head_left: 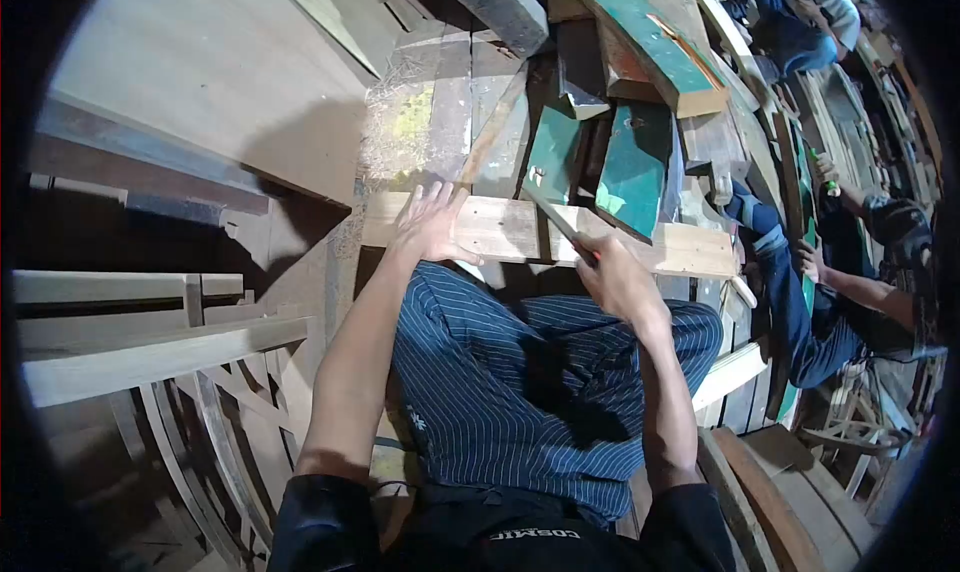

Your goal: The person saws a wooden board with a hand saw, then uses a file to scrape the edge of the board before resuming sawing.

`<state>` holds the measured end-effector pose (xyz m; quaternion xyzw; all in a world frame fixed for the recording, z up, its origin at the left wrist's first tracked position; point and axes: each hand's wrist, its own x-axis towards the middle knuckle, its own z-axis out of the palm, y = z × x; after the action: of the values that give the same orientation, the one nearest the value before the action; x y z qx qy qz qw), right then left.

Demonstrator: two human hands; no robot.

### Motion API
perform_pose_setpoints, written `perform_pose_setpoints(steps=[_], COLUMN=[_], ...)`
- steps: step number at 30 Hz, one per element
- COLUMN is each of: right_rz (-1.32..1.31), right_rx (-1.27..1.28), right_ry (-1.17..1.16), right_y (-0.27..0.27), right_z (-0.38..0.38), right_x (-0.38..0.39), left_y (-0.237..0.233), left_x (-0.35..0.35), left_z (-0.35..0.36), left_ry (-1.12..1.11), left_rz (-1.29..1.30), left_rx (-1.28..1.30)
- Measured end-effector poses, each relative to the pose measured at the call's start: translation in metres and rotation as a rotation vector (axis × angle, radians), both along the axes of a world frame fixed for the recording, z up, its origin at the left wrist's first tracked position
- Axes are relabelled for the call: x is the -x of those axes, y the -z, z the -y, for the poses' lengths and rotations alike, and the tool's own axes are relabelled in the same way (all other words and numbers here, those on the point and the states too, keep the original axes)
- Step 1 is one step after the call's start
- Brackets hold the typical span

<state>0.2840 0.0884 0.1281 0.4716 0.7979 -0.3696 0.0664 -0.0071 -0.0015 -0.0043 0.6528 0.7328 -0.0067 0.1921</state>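
Note:
A pale wooden plank (692, 249) lies crosswise in front of my folded legs. My left hand (430, 224) presses flat on its left part with fingers spread, holding nothing else. In my right hand (618, 280), fingers wrapped round a reddish handle, is a long, narrow, flat metal tool (557, 219). Its blade slants up and left across the plank, near a dark line that runs across the wood. The grip hides most of the handle, and I cannot tell whether it is a file or a chisel. Just beyond the plank lie green-painted wood blocks (636, 162).
A large board (215, 82) stands at the upper left, above wooden frame pieces (165, 357). A long green-edged beam (645, 42) lies among stacked timber ahead. At right, another person (860, 262) works with a green-handled tool; a further person (810, 22) sits farther back.

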Motion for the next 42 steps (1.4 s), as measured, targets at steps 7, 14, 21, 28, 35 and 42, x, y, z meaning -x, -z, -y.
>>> perform_pose_setpoints(steps=[7,14,21,28,35,42], right_rz=[-0.075,-0.049,-0.081,-0.105,-0.027,-0.213], right_rx=[-0.271,-0.215,-0.446,-0.427,-0.280,-0.471], right_ry=[-0.036,0.062,0.094,0.064,0.102,0.140], right_y=[0.042,0.005,0.080,0.077,0.056,0.127], right_z=[0.038,0.091,0.046,0.091,0.123,0.076], right_x=[0.009,-0.015,0.027,-0.005,-0.025,0.019], left_y=[-0.003,-0.008,0.010,-0.006,-0.009,-0.014], left_x=[-0.002,-0.004,-0.003,-0.002,-0.003,-0.004], left_z=[0.000,-0.001,0.004,-0.004,-0.001,-0.004], left_ry=[0.010,-0.009,0.016,0.008,0.005,-0.029], left_rz=[-0.007,-0.001,-0.085,-0.034,0.010,0.026], left_rx=[-0.013,0.041,-0.094,0.018,0.019,0.133])
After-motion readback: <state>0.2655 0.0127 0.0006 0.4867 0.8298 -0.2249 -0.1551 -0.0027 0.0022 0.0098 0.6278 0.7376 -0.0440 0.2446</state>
